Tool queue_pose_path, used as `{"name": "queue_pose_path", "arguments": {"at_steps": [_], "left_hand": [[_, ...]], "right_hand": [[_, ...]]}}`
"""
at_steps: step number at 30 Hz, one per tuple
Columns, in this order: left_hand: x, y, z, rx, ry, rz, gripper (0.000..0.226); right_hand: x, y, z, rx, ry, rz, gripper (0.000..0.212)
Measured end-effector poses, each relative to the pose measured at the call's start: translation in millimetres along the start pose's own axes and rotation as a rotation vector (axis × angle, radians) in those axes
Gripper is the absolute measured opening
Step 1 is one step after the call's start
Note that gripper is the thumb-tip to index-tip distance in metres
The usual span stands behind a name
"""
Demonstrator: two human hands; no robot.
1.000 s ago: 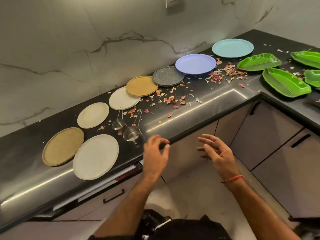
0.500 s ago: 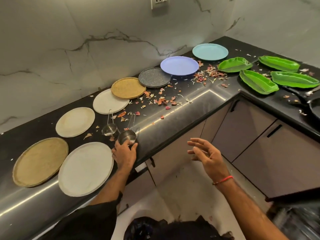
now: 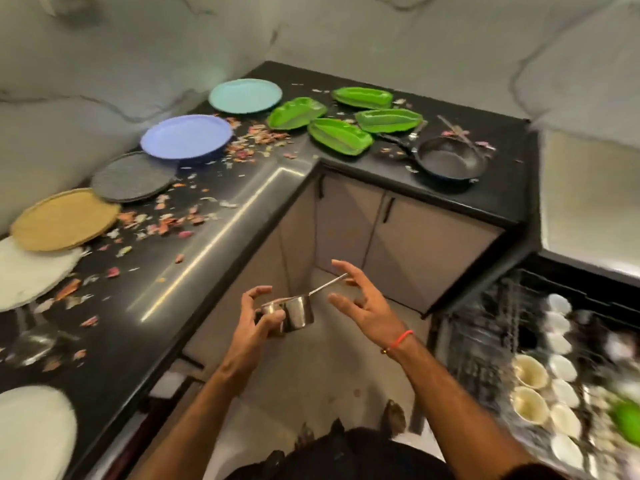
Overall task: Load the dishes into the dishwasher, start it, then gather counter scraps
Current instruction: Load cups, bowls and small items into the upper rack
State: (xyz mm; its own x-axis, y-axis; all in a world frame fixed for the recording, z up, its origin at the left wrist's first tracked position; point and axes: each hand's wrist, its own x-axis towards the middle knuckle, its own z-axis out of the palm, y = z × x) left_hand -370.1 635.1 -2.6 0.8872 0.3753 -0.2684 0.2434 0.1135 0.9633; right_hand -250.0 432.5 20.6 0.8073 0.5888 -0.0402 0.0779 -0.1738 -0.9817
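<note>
A: What takes up most of the view?

B: An L-shaped black counter against a marble wall. To the right and lower down is an open dishwasher rack holding pale cups, with something green at its near edge; that part is blurred.

A: And on the counter?

B: A row of round plates along the wall: white ones at the left edge, then a tan plate, a grey plate, a blue plate and a teal plate by the corner. Past the corner lie four green trays, close together, and a black pan with its handle towards them. Scraps, pink, orange and pale, are scattered in front of the plates and around the trays.

A: Where is the steel cup?

B: The steel cup is off the counter, in the air over the floor in front of the cabinets, tilted on its side with its thin handle pointing up and right.

A: The hands?

B: The left hand pinches the cup at its rim, thumb and fingers curled round it. The right hand is spread, fingers loosely bent, holding nothing; its fingertips are by the handle's end, and I cannot tell whether they touch it. A red band is on that wrist.
</note>
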Motion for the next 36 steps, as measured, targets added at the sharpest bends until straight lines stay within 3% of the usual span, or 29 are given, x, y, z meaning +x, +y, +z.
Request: {"name": "queue_pose_path", "arguments": {"at_steps": [4, 6, 10, 14, 17, 21, 24, 31, 36], "left_hand": [[31.4, 8.8, 78.6, -0.076, -0.159, -0.061, 0.080], [42.6, 14.5, 124.1, -0.075, -0.234, -0.074, 0.075], [65.9, 12.2, 215.2, -0.041, -0.384, -0.150, 0.062], [81.6, 3.2, 319.8, 0.241, -0.552, -0.191, 0.062], [76.6, -3.7, 399.6, 0.430, -0.720, -0.109, 0.067], [54.3, -3.9, 476.6, 0.561, -0.938, -0.059, 0.055], [43.2, -7.6, 512.1, 0.631, -1.055, -0.055, 0.054], [35.8, -11.9, 564.7, 0.754, -1.175, -0.059, 0.041], [35.8, -5.9, 584.3, 0.798, -1.174, -0.044, 0.034]], "right_hand": [[-19.0, 9.6, -58.7, 0.194, 0.283, -0.023, 0.012], [-30.4, 15.6, -94.6, 0.251, 0.423, -0.012, 0.010], [-59.0, 38.6, -175.2, 0.309, 0.548, 0.010, 0.013], [-109.2, 78.1, -265.7, 0.351, 0.755, 0.077, 0.009], [-168.9, 121.8, -335.5, 0.338, 1.042, 0.224, 0.007], [-254.8, 186.0, -405.4, 0.157, 1.437, 0.402, 0.007], [-311.0, 243.4, -442.8, 0.157, 1.729, 0.547, 0.021], [-374.0, 326.3, -486.3, 0.149, 1.817, 0.932, 0.029], [-383.3, 357.2, -504.8, 0.284, 1.888, 0.943, 0.028]]}}
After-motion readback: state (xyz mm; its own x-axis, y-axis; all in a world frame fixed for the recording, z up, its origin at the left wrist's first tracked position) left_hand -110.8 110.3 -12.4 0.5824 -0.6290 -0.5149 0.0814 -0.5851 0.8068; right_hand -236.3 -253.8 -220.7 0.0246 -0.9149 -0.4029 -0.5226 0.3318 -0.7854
